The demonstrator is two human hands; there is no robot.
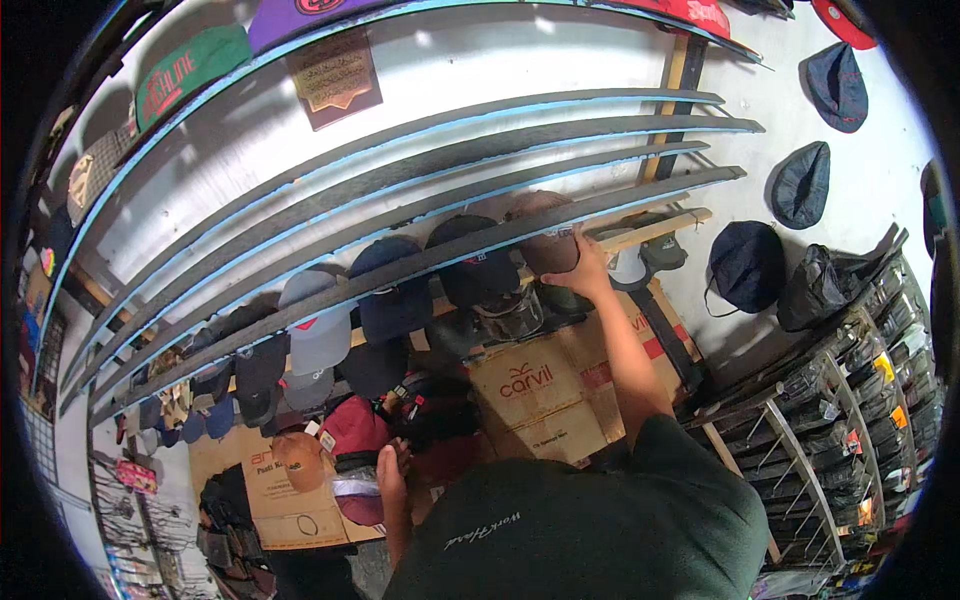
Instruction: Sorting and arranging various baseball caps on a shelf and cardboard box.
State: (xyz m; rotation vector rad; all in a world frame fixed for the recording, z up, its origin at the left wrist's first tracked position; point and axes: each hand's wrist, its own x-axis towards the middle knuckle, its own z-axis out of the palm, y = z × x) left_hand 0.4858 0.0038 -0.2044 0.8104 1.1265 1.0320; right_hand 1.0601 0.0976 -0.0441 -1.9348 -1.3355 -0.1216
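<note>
My right hand [587, 271] is raised to the rack and grips the edge of a brown cap [551, 244], thumb low and fingers higher up. A slat crosses in front of that cap's upper part. Beside it hang a black cap [472, 274] and a dark navy cap [390, 300]. Lower down, my left hand [394, 466] is against or just beside a stack of maroon caps [356, 431], partly in clear plastic. Its fingers are partly hidden, so its grip is unclear. An orange-brown cap [298, 461] lies left of the stack.
Long dark slats with blue edges [420, 184] span the wall above my hands. Cardboard boxes [536, 397] stand below the caps. A rack of packaged goods [832, 442] rises at the right. More hats [800, 185] hang on the white wall, and a grey cap [319, 330] hangs left.
</note>
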